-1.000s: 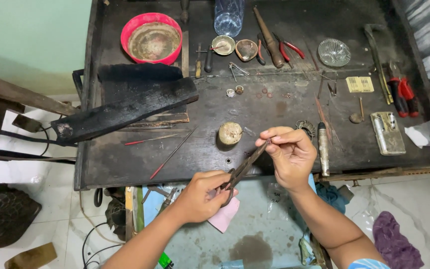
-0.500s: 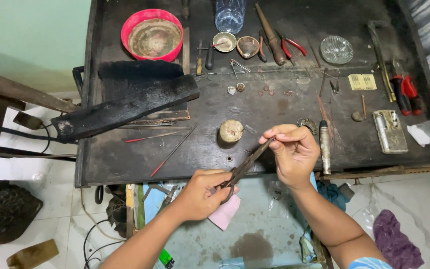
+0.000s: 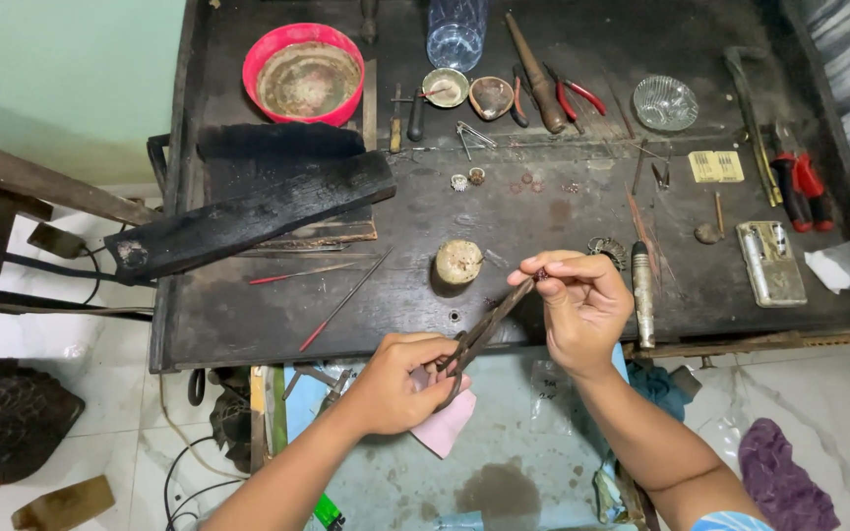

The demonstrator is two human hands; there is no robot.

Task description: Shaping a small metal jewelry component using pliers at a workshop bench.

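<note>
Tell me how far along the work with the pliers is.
Done: tools are laid out on the dark workbench. In hand: the left hand grips the pliers, whose tips meet a tiny piece pinched by the right hand. Left: small rings lie untouched on the bench; the piece is too small to judge.

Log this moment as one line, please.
left hand: gripping dark metal shears | right hand: pinching something tiny at shear tips | workbench: round block nearby
</note>
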